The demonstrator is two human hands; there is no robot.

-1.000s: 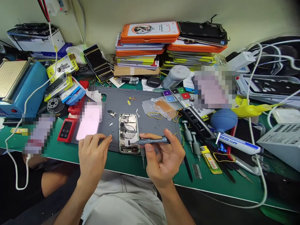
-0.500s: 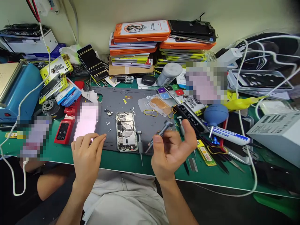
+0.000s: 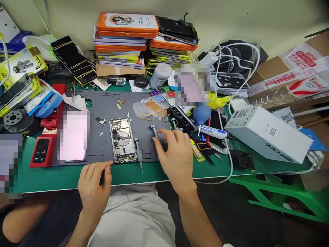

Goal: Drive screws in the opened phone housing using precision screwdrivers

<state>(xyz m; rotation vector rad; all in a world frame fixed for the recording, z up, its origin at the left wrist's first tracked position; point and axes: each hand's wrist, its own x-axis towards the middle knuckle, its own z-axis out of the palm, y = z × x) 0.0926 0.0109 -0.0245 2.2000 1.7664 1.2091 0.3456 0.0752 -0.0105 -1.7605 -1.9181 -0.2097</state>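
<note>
An opened phone [image 3: 123, 140] lies on the dark grey mat [image 3: 99, 103], its inner board and round coil showing. Close along its right side rests a grey precision screwdriver [image 3: 138, 152], tip toward the table's front edge. My right hand [image 3: 176, 156] has its thumb and fingers around a second grey screwdriver [image 3: 153, 129], low over the mat; its lower end is hidden by the fingers. At the mat's front edge, left of the phone, is my left hand [image 3: 94, 180], loosely curled, thumb and index tips slightly apart, with nothing visible between them.
Small loose parts [image 3: 101, 120] and a pink-lit screen [image 3: 73, 137] lie left of the phone. A red device [image 3: 41, 151] borders the mat. Right are a blue air blower [image 3: 202, 114], a marker [image 3: 212, 131], tools and a white box [image 3: 267, 133]. Orange cases [image 3: 128, 25] are stacked behind.
My right hand has turned palm down and lowered the screwdriver toward the mat. My left hand has moved down to the mat's front edge. The view has swung right.
</note>
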